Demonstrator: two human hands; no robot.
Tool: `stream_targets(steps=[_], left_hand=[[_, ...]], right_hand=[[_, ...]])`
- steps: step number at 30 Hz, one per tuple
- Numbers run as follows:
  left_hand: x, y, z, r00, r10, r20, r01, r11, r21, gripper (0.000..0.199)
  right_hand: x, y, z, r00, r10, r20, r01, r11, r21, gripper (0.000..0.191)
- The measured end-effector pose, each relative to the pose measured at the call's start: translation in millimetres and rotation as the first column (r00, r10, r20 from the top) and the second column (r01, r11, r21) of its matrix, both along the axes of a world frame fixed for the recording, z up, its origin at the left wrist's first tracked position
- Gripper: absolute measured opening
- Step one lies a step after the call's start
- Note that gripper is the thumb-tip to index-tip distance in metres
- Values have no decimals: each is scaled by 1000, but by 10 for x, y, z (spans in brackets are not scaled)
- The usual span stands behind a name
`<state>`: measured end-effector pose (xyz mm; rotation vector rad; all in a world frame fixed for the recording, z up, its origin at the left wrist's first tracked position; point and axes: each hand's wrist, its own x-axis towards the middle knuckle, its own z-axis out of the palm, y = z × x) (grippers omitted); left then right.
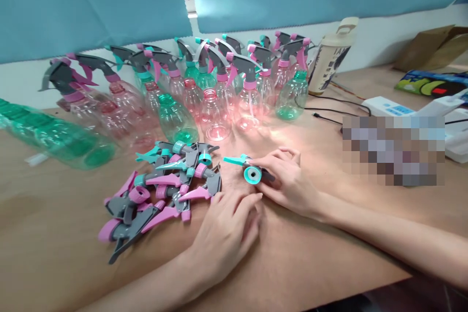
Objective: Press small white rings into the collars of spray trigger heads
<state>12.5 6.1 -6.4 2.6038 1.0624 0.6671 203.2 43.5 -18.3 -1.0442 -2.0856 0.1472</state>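
My right hand [290, 180] pinches a trigger spray head [252, 174] with a turquoise trigger and collar, its round open collar facing me. Just left of it, low over the table, is my left hand [230, 234], fingers loosely bent and thumb apart, with nothing visible in it. A heap of loose spray heads [179, 180] in grey with pink or turquoise parts lies beside my left hand. Behind them stand clear spray bottles, some uncapped, such as a green-tinted bottle [178, 119] and a pink-tinted bottle [215, 117]. Others carry spray heads, like the pink-collared bottle [249, 102] in front.
A row of green bottles [54, 139] lies at the left. At the back right stand a cream drinking bottle [332, 58], a black cable [336, 102], a white power strip [387, 107] and a cardboard box [431, 48]. The brown tabletop [310, 263] ends at the lower right.
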Motion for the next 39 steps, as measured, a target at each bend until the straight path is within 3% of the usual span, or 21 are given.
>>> stream_targets(steps=[4,8,15,22,26,33,39], left_hand=[[8,5,-2,997,75,-26,-77,993,-94,18],[-5,17,5,991,127,-43,-131,987,-91,16],[-18,18,36,972,91,215,-68,991,-112,20],[-17,2,32,987,99,127,-94,995,-41,37],[-27,-6,9,993,73,95,-76,997,28,39],[-8,-34,19,990,140,-18,-133,967,216,39],[10,-41,16,994,110,-23,-104,979,175,36]], right_hand=[[28,-12,14,1000,7,4,-7,1000,-24,26],[52,-16,20,1000,16,-12,-17,999,-28,28],[55,-54,38,998,70,-7,-70,997,-37,34],[45,-71,33,998,64,-24,-65,998,-6,34],[56,-71,20,997,66,-30,-66,998,-11,33],[56,-65,13,998,61,-33,-62,998,-21,33],[59,-62,-8,994,102,-39,-102,995,11,25]])
